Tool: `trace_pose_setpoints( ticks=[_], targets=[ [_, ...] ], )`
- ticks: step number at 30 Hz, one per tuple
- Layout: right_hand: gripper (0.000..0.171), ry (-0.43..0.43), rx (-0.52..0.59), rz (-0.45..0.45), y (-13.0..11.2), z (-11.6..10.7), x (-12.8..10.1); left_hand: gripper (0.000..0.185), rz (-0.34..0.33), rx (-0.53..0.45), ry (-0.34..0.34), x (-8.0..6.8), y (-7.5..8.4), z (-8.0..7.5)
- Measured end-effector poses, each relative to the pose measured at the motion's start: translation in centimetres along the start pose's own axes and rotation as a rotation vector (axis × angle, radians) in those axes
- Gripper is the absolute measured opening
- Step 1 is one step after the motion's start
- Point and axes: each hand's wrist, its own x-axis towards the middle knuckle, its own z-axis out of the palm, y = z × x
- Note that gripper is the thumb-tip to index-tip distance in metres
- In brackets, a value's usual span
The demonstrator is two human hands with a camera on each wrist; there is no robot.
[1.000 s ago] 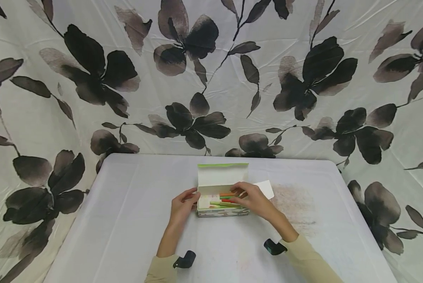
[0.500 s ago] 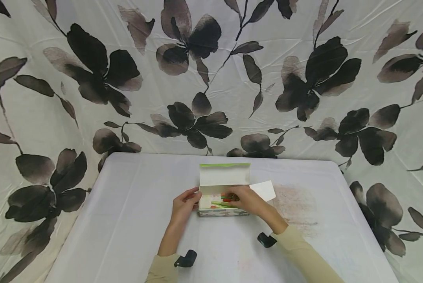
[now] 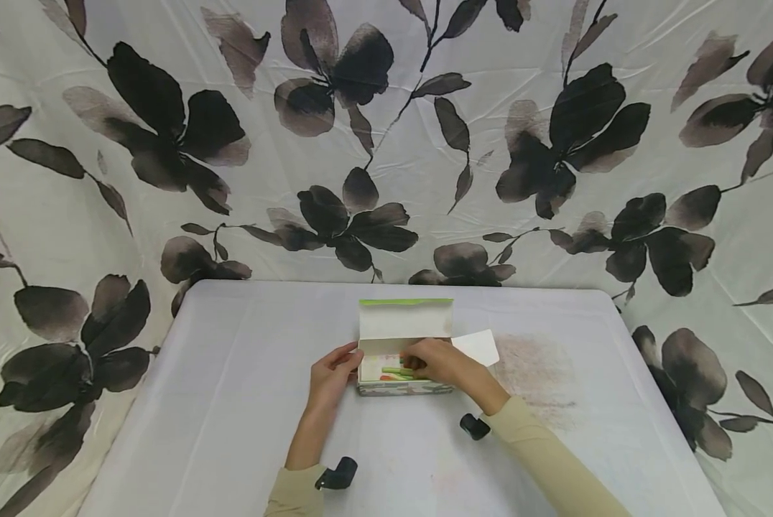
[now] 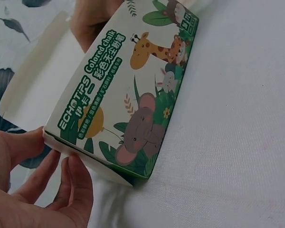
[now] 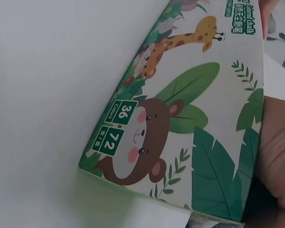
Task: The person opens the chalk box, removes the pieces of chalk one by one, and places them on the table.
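A cardboard box of colored chalk (image 3: 406,388) stands on the table with its lid (image 3: 406,321) raised at the back. Jungle animals and the words "Colored chalk" cover its front (image 4: 128,99). My left hand (image 3: 328,377) grips the box's left end, with the thumb at the top corner and bent fingers against the end flap (image 4: 99,171). My right hand (image 3: 445,362) reaches down inside the right half, its fingers curled at several chalk sticks (image 3: 396,373), green and red ones showing. In the right wrist view the box front (image 5: 180,118) hides its fingertips.
A white side flap (image 3: 480,347) sticks out from the box's right end. Reddish-brown chalk smudges (image 3: 535,380) mark the white table (image 3: 251,345) at the right. Behind hangs a white cloth with dark flowers (image 3: 360,230).
My right hand has moved left and lower into the box with the chalk; the orange stick seen at its fingers earlier is now hidden. My left hand stays at the box's left end.
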Motion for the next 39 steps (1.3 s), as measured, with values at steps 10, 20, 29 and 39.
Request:
trace_pose_setpoints(
  ticks=[10,20,29,39],
  targets=[
    [0.009,0.012,-0.029,-0.064,0.3,-0.6,-0.5,0.04,-0.01,-0.011,0.009,-0.1,0.2,0.1],
    [0.013,0.119,0.182,-0.08,0.7,-1.4,-1.6,0.04,-0.013,0.0,0.01,-0.2,0.3,0.3],
    [0.024,0.349,0.398,0.009,1.9,-3.4,-3.4,0.041,-0.009,0.001,0.015,-0.1,0.2,0.3],
    [0.033,0.424,0.581,0.185,3.4,-5.6,-5.1,0.042,-0.003,0.005,0.011,-0.1,0.1,0.2]
  ],
)
